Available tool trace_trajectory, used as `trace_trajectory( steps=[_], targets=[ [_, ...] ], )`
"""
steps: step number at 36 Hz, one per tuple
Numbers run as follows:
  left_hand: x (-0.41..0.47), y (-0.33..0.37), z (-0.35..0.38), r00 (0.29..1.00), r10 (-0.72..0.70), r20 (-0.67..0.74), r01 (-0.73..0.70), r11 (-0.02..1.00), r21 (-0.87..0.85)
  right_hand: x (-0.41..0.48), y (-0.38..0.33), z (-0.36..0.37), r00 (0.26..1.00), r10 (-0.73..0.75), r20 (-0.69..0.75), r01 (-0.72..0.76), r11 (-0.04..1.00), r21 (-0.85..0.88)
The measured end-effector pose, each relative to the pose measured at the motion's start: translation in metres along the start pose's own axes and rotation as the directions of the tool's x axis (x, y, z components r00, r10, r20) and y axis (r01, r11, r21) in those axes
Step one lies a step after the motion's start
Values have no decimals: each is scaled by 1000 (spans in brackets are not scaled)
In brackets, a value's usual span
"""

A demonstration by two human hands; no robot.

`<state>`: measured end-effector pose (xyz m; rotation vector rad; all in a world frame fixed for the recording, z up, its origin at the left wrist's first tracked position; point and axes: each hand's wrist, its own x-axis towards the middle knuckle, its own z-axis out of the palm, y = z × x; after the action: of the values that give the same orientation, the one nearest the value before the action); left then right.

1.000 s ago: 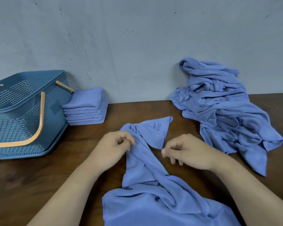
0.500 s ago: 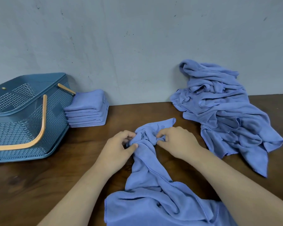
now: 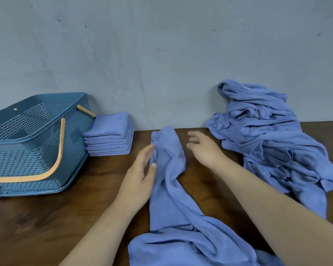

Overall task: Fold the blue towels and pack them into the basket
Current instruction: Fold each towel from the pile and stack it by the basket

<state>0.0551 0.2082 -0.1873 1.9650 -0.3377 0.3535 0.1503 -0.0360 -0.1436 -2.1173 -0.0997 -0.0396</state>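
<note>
A crumpled blue towel (image 3: pixel 169 191) stretches from the table's near edge toward the wall, its far end bunched up. My left hand (image 3: pixel 142 175) lies against the towel's left side with fingers straight, thumb touching the cloth. Just right of the bunched end, my right hand (image 3: pixel 202 146) hovers with relaxed fingers and holds nothing. A blue perforated basket (image 3: pixel 37 143) with tan handles stands at the far left. A stack of folded blue towels (image 3: pixel 110 137) sits beside it against the wall.
A heap of unfolded blue towels (image 3: pixel 267 139) lies at the right against the grey wall. The brown wooden table (image 3: pixel 46 217) shows bare wood at the front left and between the hands.
Both hands let go of the bunched towel end. The left hand slid along its left side with fingers straightened; the right hand moved off to the right. The towel end has been pushed farther toward the wall.
</note>
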Motion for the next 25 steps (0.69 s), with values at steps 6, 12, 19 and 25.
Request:
trace_trajectory(
  steps=[6,12,19,25],
  targets=[
    [-5,0,-2,984,-167,53,132,906,403,-46,18,5,998,43,45,-38,995,-95],
    [-5,8,2,971,-159,181,34,834,551,-69,10,13,999,-1,47,14,962,-272],
    [-7,7,6,964,-198,176,52,793,607,-78,-11,21,992,-106,-61,79,936,-344],
    [-9,6,8,957,-258,133,112,752,650,-81,-7,25,991,-95,98,131,865,-484]
  ],
)
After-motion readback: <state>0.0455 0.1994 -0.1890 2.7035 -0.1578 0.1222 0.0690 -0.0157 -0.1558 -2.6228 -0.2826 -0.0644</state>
